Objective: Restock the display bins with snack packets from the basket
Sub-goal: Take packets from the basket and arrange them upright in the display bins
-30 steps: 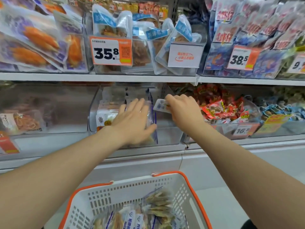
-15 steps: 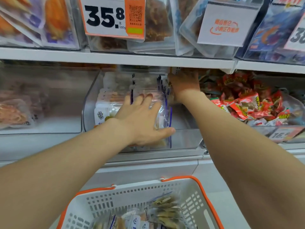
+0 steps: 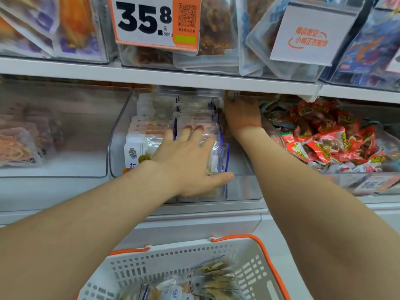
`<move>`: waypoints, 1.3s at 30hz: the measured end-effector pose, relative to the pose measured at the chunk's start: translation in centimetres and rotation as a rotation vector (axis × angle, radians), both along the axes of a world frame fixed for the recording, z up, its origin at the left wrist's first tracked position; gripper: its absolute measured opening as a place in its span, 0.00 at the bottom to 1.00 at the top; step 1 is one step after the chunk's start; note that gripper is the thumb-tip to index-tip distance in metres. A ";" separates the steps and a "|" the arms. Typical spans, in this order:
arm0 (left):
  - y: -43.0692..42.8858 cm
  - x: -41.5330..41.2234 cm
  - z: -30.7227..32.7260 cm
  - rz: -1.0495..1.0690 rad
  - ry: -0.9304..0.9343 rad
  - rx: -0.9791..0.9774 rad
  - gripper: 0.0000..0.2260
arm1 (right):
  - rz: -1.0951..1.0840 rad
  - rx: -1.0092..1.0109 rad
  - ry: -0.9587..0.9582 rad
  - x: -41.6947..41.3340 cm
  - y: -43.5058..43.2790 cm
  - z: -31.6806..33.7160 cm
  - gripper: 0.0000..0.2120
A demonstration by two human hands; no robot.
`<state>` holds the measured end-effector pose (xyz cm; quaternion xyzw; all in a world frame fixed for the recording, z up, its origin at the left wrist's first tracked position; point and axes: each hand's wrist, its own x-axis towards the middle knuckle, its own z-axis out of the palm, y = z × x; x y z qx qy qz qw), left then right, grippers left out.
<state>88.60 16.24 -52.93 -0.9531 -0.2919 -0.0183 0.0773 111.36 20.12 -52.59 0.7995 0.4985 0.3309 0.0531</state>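
A person's left hand [image 3: 190,163], fingers spread flat, presses against the upright row of snack packets [image 3: 147,146] in the clear display bin [image 3: 242,189], apparently to keep a gap open on its right side. The right hand [image 3: 242,120] reaches into that gap beneath the shelf [image 3: 151,73]; its fingers are hidden, so whether it holds a packet cannot be told. The basket [image 3: 173,263] waits below. A second ago the right hand pinched a packet at the bin's front; the left has not shifted.
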 end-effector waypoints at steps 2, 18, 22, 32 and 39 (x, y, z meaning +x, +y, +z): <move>-0.1 0.0 0.0 0.000 0.000 -0.006 0.45 | 0.057 -0.162 0.144 0.4 -0.7 -0.7 0.16; -6.1 -1.7 2.2 -0.203 -0.230 0.268 0.18 | 0.205 -0.108 0.282 -5.3 -10.8 2.8 0.14; -10.0 -2.5 2.6 -0.190 -0.074 0.167 0.09 | 0.376 0.214 0.238 -7.5 -14.9 0.7 0.03; -12.7 -3.1 -5.8 -0.173 0.530 -0.241 0.10 | 0.251 -0.445 0.568 -10.6 -23.0 -12.6 0.11; -11.7 -2.0 -8.8 -0.161 0.603 -0.265 0.05 | 0.009 -0.784 0.834 -11.2 -25.2 -22.7 0.18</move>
